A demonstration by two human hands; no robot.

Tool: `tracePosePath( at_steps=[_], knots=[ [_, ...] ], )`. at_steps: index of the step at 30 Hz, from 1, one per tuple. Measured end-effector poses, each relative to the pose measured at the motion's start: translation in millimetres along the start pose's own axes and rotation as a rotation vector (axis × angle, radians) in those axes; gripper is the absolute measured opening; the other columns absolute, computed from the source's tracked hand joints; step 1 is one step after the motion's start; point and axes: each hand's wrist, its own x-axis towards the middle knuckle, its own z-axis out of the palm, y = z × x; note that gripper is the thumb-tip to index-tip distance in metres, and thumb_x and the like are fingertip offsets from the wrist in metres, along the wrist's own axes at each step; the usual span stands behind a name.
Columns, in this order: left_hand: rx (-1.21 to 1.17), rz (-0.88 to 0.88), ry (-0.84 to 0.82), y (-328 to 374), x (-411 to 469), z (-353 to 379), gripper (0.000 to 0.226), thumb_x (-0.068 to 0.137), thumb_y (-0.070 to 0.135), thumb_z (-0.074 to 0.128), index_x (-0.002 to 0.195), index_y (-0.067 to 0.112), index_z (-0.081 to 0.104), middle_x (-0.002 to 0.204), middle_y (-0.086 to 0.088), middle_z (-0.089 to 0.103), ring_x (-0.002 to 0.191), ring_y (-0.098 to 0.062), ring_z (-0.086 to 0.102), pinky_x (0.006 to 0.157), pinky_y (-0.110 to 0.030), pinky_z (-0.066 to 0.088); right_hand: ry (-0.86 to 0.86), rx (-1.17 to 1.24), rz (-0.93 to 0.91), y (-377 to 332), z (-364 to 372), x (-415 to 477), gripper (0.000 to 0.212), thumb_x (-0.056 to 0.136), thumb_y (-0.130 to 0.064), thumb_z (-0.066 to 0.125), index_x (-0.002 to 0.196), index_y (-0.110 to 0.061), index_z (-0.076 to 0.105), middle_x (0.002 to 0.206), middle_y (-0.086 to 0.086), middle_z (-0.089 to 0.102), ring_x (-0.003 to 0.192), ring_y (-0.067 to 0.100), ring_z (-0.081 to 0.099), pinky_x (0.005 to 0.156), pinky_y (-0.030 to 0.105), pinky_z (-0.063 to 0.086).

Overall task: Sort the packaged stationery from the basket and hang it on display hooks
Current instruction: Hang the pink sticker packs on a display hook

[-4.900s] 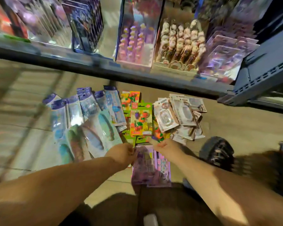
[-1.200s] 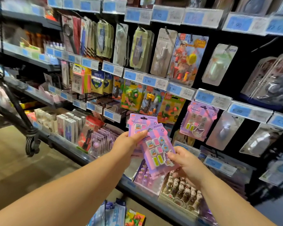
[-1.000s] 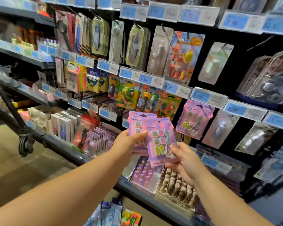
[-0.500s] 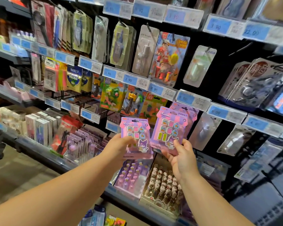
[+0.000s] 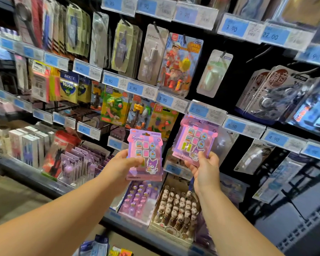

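Purple packs [image 5: 145,154] held, left hand [image 5: 122,164], right hand [image 5: 205,169]

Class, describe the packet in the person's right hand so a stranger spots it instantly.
Find the black display wall of hanging stationery. Before it, the right hand pinches a pink-and-purple blister card of square pieces. Unlike its twin in the left hand, it sits higher and tilted.

Two grips are up, the left grip [image 5: 118,166] and the right grip [image 5: 204,169]. Two pink eraser cards face me, the left card [image 5: 145,148] and the right card [image 5: 194,139]. Below the firefighter pack [image 5: 181,63] hang three bright eraser packs [image 5: 140,115]. Lower still stand two display boxes, the purple box [image 5: 139,200] and the brown box [image 5: 175,207]. Left of it hang two yellow note packs [image 5: 68,87].
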Motion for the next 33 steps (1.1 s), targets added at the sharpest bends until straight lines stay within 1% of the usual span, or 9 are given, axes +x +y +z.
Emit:
tracePosePath(
  at_steps=[2,5,10,12,15,18,21,24,33],
  knots=[
    [-0.001,-0.001,-0.015,-0.4,-1.2,-0.3,0.034,0.091,-0.005,0.055,0.124,0.002,0.056,0.114,-0.021,0.069,0.093,-0.033,0.07,0.06,-0.034,0.058,0.007,-0.011,-0.001,0.9,0.2,3.9,0.019,0.103,-0.015,0.045,0.122,-0.012,0.043,0.104,0.0,0.058,0.063,0.008,0.068,0.074,0.035,0.055],
    [0.0,-0.001,-0.014,0.9,-1.9,-0.9,0.032,0.09,-0.005,0.055,0.121,0.003,0.057,0.111,-0.019,0.07,0.084,-0.029,0.072,0.057,-0.033,0.057,0.028,-0.051,-0.011,3.2,0.9,9.6,0.017,0.103,-0.017,0.045,0.12,-0.014,0.044,0.104,-0.001,0.06,0.075,0.011,0.064,0.073,0.033,0.056],
    [0.016,0.008,-0.013,1.8,-1.4,-0.2,0.033,0.09,-0.004,0.057,0.122,0.003,0.058,0.106,-0.016,0.073,0.082,-0.027,0.072,0.058,-0.033,0.057,0.079,-0.117,-0.027,8.9,3.8,19.7,0.014,0.101,-0.02,0.049,0.115,-0.017,0.045,0.103,-0.001,0.061,0.081,0.014,0.065,0.071,0.034,0.054],
    [0.02,0.007,-0.012,2.0,-2.8,1.3,0.033,0.09,-0.003,0.058,0.121,0.003,0.057,0.105,-0.016,0.073,0.082,-0.027,0.073,0.058,-0.032,0.057,0.082,-0.144,-0.03,10.3,5.2,23.2,0.015,0.1,-0.021,0.051,0.114,-0.018,0.045,0.102,-0.002,0.06,0.077,0.012,0.065,0.069,0.033,0.054],
    [0.021,0.005,-0.001,2.5,-4.6,2.9,0.031,0.09,-0.003,0.058,0.12,0.003,0.058,0.103,-0.016,0.073,0.08,-0.026,0.073,0.056,-0.031,0.056,0.085,-0.193,-0.038,11.4,7.6,26.5,0.022,0.099,-0.021,0.055,0.116,-0.02,0.041,0.099,-0.005,0.057,0.064,0.006,0.064,0.069,0.032,0.056],
    [0.026,0.007,0.007,2.5,-5.7,2.2,0.032,0.089,-0.003,0.059,0.121,0.003,0.058,0.105,-0.016,0.073,0.08,-0.026,0.073,0.056,-0.03,0.056,0.102,-0.165,0.011,14.4,9.7,29.3,0.028,0.097,-0.02,0.058,0.114,-0.016,0.036,0.098,-0.002,0.051,0.065,0.008,0.062,0.065,0.029,0.057],
    [0.029,0.007,0.012,2.1,-6.5,1.4,0.033,0.09,-0.003,0.059,0.122,0.004,0.058,0.109,-0.017,0.072,0.084,-0.028,0.072,0.056,-0.031,0.057,0.109,-0.14,0.088,18.7,8.6,30.9,0.031,0.095,-0.023,0.061,0.114,-0.011,0.04,0.1,0.004,0.055,0.076,0.018,0.064,0.065,0.03,0.057],
    [0.024,0.005,0.007,2.5,-6.3,0.4,0.035,0.089,-0.003,0.059,0.124,0.005,0.057,0.109,-0.017,0.072,0.085,-0.029,0.071,0.057,-0.031,0.057,0.074,-0.137,0.103,22.3,5.7,32.5,0.029,0.097,-0.023,0.058,0.118,-0.009,0.043,0.105,0.007,0.059,0.085,0.021,0.066,0.065,0.029,0.056],
    [0.007,0.012,-0.01,2.9,-4.6,0.6,0.036,0.088,-0.003,0.059,0.123,0.005,0.058,0.108,-0.015,0.072,0.085,-0.028,0.072,0.06,-0.032,0.058,0.03,-0.018,0.095,26.5,-3.6,34.4,0.021,0.101,-0.015,0.049,0.119,-0.008,0.04,0.105,0.007,0.057,0.083,0.017,0.064,0.068,0.027,0.052]
  ],
)
